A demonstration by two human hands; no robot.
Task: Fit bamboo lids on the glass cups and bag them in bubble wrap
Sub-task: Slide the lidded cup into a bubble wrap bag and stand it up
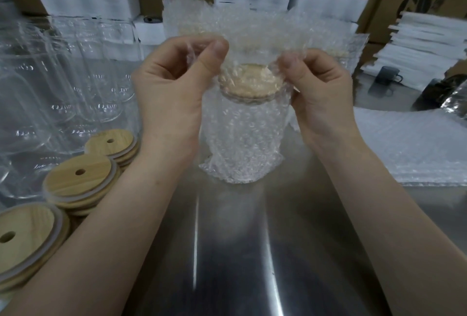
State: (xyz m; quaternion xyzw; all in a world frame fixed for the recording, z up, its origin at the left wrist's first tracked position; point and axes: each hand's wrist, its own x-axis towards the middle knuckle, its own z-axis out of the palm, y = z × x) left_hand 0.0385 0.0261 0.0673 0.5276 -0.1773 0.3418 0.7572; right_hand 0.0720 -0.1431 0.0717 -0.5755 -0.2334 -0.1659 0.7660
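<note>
Glass under soft film: the glass cup (pixel 241 133) appears to stand upright inside the bubble-wrap bag (pixel 240 161) at the middle of the steel table (pixel 240 252), with its bamboo lid (pixel 249 80) seated on the rim. The cup is probably weighty, rigid and breakable, and the bag light, limp and slippery, so the firm sides below the lid look the safest hold. The left hand (pixel 174 88) and right hand (pixel 321 96) are apart. Each pinches the bag's loose top between thumb and curled fingers, just left and right of the lid.
</note>
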